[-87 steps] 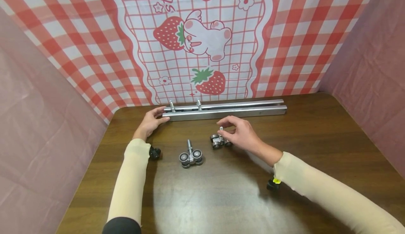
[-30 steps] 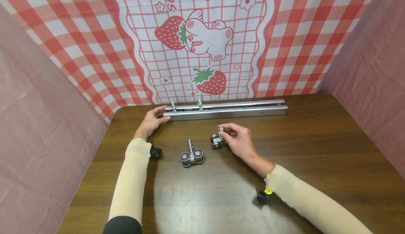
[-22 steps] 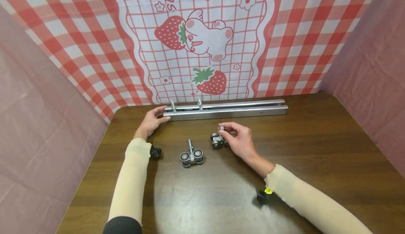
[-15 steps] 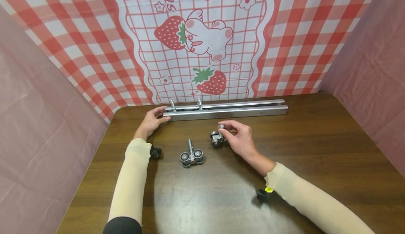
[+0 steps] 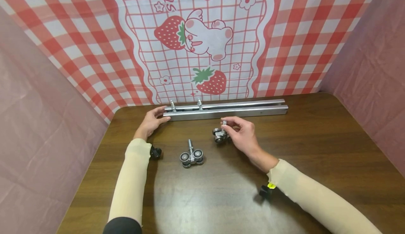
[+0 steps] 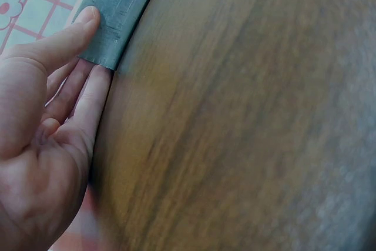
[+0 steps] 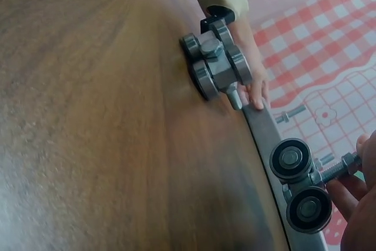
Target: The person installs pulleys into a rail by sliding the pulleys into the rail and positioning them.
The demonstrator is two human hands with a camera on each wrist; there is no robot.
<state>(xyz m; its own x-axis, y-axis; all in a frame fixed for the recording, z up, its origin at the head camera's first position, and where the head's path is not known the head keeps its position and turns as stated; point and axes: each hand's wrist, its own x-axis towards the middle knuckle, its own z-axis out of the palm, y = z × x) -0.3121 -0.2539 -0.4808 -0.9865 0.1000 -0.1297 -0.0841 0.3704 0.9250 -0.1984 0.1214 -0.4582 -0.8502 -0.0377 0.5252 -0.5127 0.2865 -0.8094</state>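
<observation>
My left hand (image 5: 151,122) grips the left end of a silver metal rail (image 5: 227,114) lying along the table's back edge. In the left wrist view its thumb presses the near side wall, while the other fingers go around and below the rail's end. Two threaded bolts (image 5: 199,104) stand up from the rail's slot near that end. With thumb and fingertips, my right hand (image 5: 244,135) pinches the bolt of a roller trolley (image 5: 218,136), its wheels hanging below. It seems raised slightly off the wood. A second roller trolley (image 5: 191,157) sits on the table, bolt pointing back.
The brown wooden table (image 5: 215,199) carries everything. A red and white strawberry-print cloth (image 5: 202,51) hangs right behind the rail. Pink cloths (image 5: 367,65) flank both sides. The rail's slot is visible at its right end.
My right hand earlier hovered round the trolley's bolt, then pinched it. Since half a second ago it has moved the trolley slightly up and right toward the rail. The left hand stays put.
</observation>
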